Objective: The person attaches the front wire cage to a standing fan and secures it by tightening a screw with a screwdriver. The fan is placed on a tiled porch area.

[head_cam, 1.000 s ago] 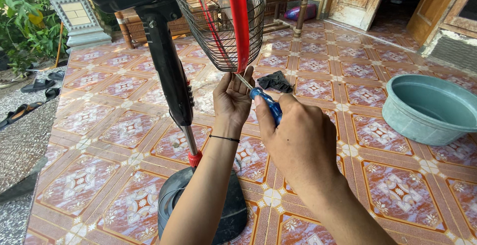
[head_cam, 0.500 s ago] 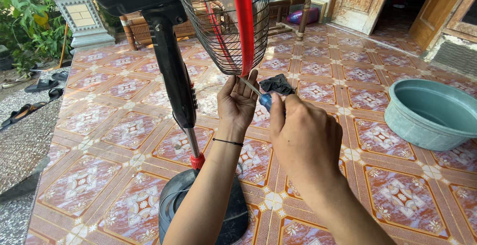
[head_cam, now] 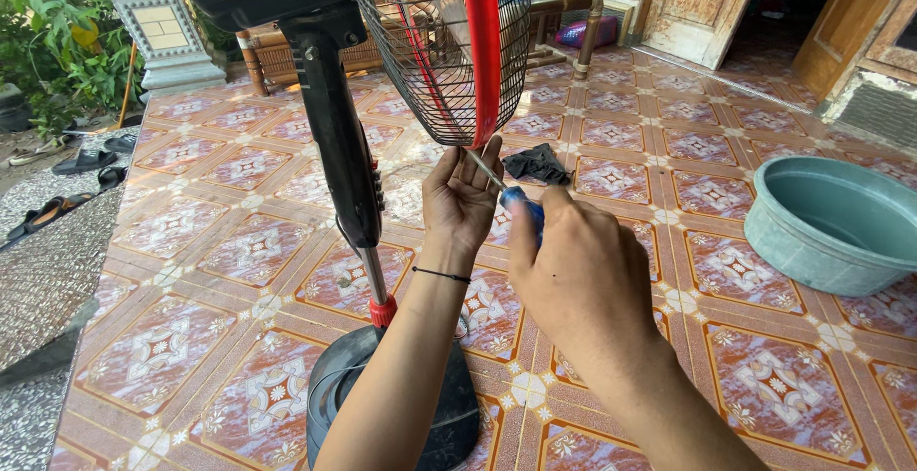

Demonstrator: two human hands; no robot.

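From the head camera, the right hand (head_cam: 573,270) is clenched around the blue handle of a screwdriver (head_cam: 511,194), whose thin metal shaft slants up to the bottom of the red rim (head_cam: 482,41) on the fan's wire grille (head_cam: 420,60). The left hand (head_cam: 460,199) is raised palm toward the camera, fingers loosely curled and half open, fingertips touching the grille's lower edge just beside the screwdriver shaft. A thin black band circles that wrist. The fan stands on a black pole (head_cam: 339,137) and round black base (head_cam: 330,395) on the patterned tile floor (head_cam: 191,318). A teal basin (head_cam: 831,223) sits well apart at the right, a dark cloth (head_cam: 540,160) lies beyond the hands.
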